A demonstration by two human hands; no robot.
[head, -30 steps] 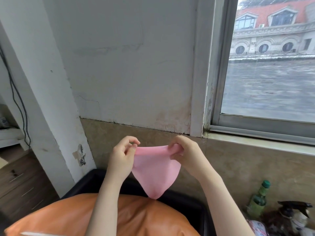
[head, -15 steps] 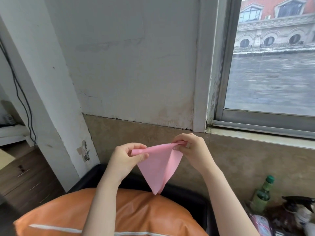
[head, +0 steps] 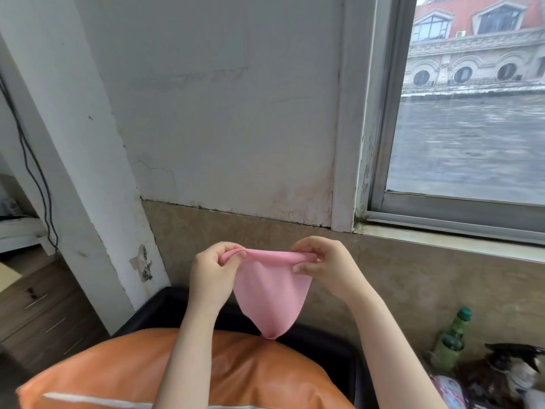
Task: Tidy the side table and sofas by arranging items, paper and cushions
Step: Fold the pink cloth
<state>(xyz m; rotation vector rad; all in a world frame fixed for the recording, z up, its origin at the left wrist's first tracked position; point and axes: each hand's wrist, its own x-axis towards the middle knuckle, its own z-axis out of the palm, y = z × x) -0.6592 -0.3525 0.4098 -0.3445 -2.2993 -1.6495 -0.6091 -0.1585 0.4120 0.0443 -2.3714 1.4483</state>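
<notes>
A pink sheet point(head: 269, 293) hangs in the air in front of the wall, folded into a downward-pointing triangle. My left hand point(head: 213, 276) pinches its upper left corner and my right hand point(head: 327, 261) pinches its upper right corner, stretching the top edge level between them. The sheet's tip hangs just above an orange cushion point(head: 241, 370), which lies on a black sofa point(head: 318, 340) below my arms.
A green bottle point(head: 449, 340) and a dark spray bottle point(head: 519, 364) stand at the lower right beside the sofa. A white pillar point(head: 73, 172) with black cables rises at the left, with wooden drawers point(head: 38, 308) beside it. A window point(head: 472, 128) fills the upper right.
The sheet has turned from edge-on to flat towards me. My hands have drawn its top edge out straight between them.
</notes>
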